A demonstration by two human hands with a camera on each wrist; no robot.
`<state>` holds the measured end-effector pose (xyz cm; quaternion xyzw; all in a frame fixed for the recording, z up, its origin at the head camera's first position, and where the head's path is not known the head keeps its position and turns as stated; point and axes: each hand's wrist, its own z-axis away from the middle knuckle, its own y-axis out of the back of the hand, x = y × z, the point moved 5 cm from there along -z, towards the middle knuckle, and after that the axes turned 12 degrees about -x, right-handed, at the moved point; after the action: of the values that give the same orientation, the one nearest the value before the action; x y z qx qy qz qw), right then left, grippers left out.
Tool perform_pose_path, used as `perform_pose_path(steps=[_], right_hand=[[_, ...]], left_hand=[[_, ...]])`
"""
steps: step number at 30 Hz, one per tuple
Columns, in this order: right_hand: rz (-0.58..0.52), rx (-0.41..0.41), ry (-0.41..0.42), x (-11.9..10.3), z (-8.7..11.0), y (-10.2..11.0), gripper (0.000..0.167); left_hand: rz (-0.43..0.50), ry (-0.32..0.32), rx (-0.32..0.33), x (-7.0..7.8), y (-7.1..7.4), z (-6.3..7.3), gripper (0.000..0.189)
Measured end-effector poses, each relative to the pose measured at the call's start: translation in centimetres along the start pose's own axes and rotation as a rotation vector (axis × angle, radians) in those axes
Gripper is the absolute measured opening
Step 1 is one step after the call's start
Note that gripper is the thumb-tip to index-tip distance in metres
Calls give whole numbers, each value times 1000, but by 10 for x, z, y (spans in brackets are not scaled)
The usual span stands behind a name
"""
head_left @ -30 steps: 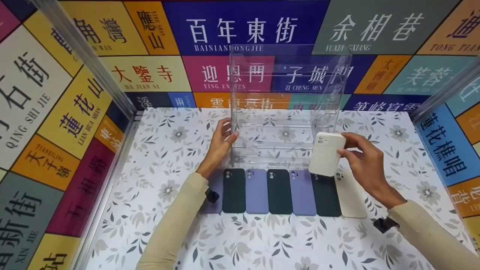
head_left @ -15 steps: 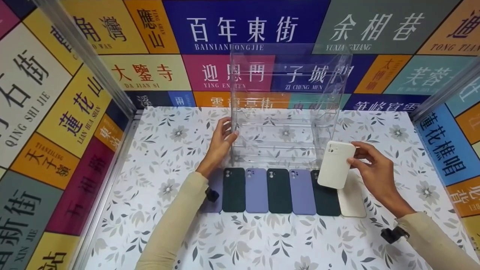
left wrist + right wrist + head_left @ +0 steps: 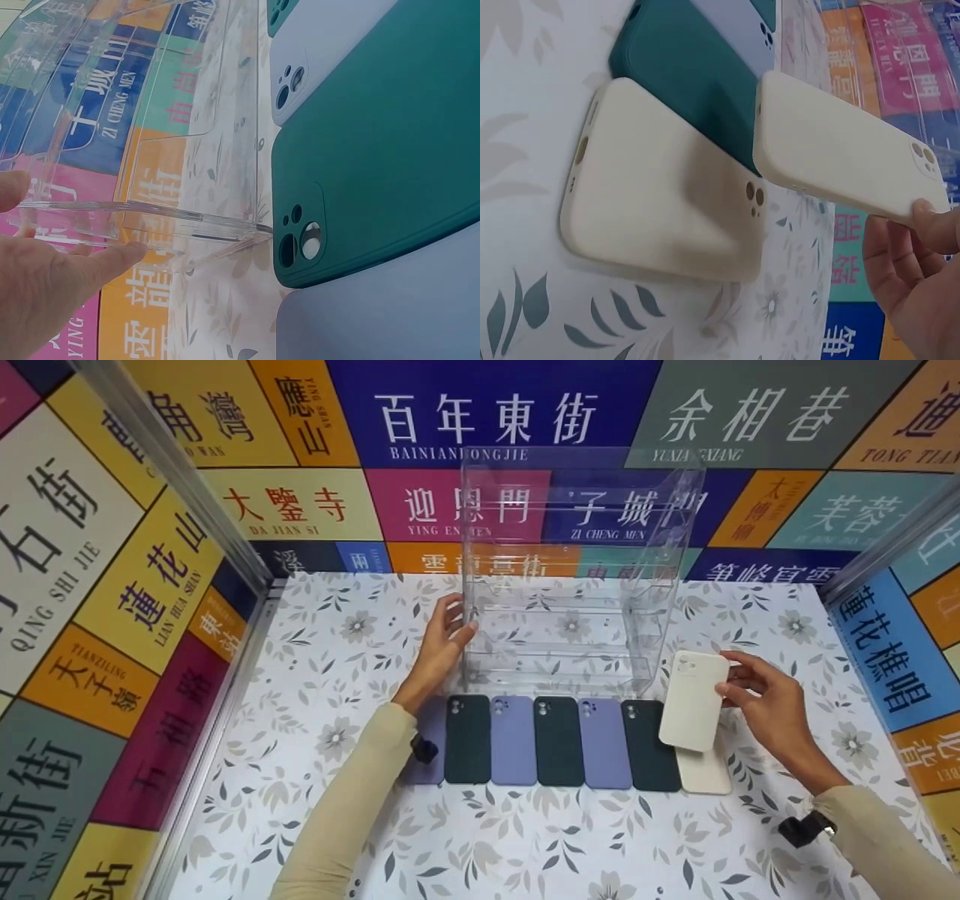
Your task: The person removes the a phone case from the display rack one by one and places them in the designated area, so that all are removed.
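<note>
In the head view my left hand (image 3: 441, 651) holds the left side panel of a clear, stepped plastic display rack (image 3: 551, 649). The left wrist view shows its thumb and fingers on either side of that panel's edge. My right hand (image 3: 772, 709) pinches a cream phone case (image 3: 696, 701) by its right edge, tilted and raised above the row. Beneath it lies another cream case (image 3: 660, 187), partly covered in the head view. To its left, a row alternates dark green cases (image 3: 651, 746) and lilac cases (image 3: 606, 744). My left forearm partly hides the leftmost lilac case (image 3: 431, 742).
A white tabletop (image 3: 480, 840) with a leaf and flower print lies under everything. Panels of coloured signs (image 3: 495, 412) stand behind and at both sides. Metal posts (image 3: 180, 472) run up the corners.
My right hand has moved the raised cream case right and toward me, from near the rack's front right corner to over the row's right end. My left hand stays on the rack.
</note>
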<state>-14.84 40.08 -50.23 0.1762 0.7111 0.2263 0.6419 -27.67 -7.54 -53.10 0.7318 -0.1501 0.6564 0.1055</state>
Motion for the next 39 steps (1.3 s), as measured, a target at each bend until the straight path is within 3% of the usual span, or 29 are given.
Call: perform_pose_path(steps=[11, 20, 25, 31, 39], right_hand=[[8, -137, -145, 30, -2, 21, 54], [-41, -363, -176, 57, 1, 32, 58], [-40, -435, -229, 71, 3, 39, 59], [-61, -476, -250, 84, 9, 47, 57], [-84, -457, -277, 101, 17, 57, 52]], left_hand=[[-1, 14, 7, 0, -1, 0, 52], [0, 1, 8, 1, 0, 0, 54], [0, 12, 2, 0, -1, -1, 54], [-4, 14, 10, 0, 0, -1, 53], [-7, 16, 2, 1, 0, -1, 53]])
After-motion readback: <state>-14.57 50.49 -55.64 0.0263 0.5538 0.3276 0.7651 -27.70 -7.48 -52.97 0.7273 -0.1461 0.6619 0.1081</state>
